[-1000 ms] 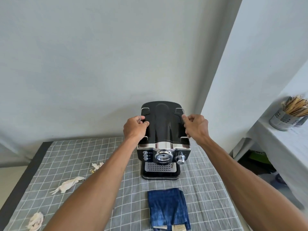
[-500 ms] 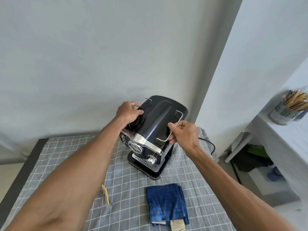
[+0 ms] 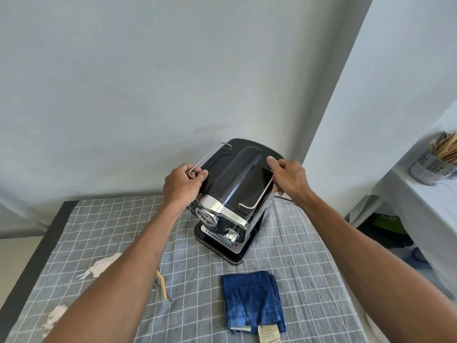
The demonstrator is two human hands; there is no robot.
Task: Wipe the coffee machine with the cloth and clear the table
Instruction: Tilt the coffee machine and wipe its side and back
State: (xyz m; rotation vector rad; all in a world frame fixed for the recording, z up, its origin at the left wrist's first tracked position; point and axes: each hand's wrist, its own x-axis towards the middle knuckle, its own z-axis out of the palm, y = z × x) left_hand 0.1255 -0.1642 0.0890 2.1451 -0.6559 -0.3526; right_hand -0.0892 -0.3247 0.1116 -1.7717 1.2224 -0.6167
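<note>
From the head camera, a coffee machine (image 3: 232, 194) stands at about one o'clock of the table's middle, on a soft grey tablecloth (image 3: 291, 268) crossed by thin white grid lines. The machine's top is glossy black plastic with a rounded ridge down the centre; a polished chrome band wraps its front, above a round gauge, a knurled metal knob and a perforated steel drip tray. It sits turned, its front facing roughly seven o'clock. Thin bent wire rails run along both sides of the top.

The left hand (image 3: 181, 184) has its fingers curled round the near corner of the left wire rail, thumb pressed on the black top. The right hand (image 3: 288, 177) grips the right side of the machine, fingers wrapped over the right rail and down the side panel (the fingertips there are partly hidden).

At six o'clock from the machine, apart from it, lies a folded blue cloth (image 3: 252, 300), denim-like in weave, with a pale label at its near edge. At nine o'clock of the cloth lie crumpled white paper scraps (image 3: 103, 266) and a thin yellow stick (image 3: 162, 284). Out at three o'clock, on a white-draped side table (image 3: 420, 201), a perforated metal tin (image 3: 430, 167) holds wooden sticks.
</note>
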